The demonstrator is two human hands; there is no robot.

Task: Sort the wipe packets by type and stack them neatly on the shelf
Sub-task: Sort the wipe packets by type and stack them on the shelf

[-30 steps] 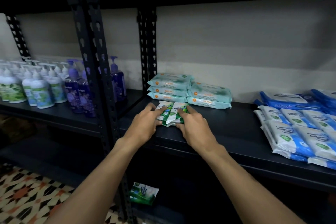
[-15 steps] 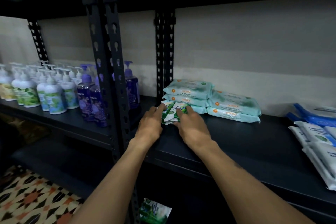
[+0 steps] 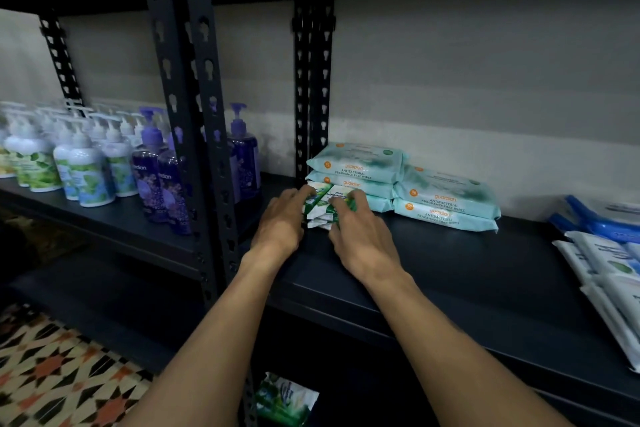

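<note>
Aligning green packets (image 3: pixel 323 203) on shelf (image 3: pixel 450 270), near left, just in front of teal stacks (image 3: pixel 360 166); clasped between left hand (image 3: pixel 280 224) and right hand (image 3: pixel 363 241). Apparently remaining: blue-white packets (image 3: pixel 606 263) at right, stray packet (image 3: pixel 285 397) below.

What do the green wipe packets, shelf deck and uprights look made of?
Green wipe packets: soft plastic film, glossy and printed; it crinkles and catches light.
Shelf deck: probably painted sheet metal, matte dark; thin, flat, with a folded front lip.
Uprights: metal, likely steel, same matte coat; punched keyhole slots.
</note>
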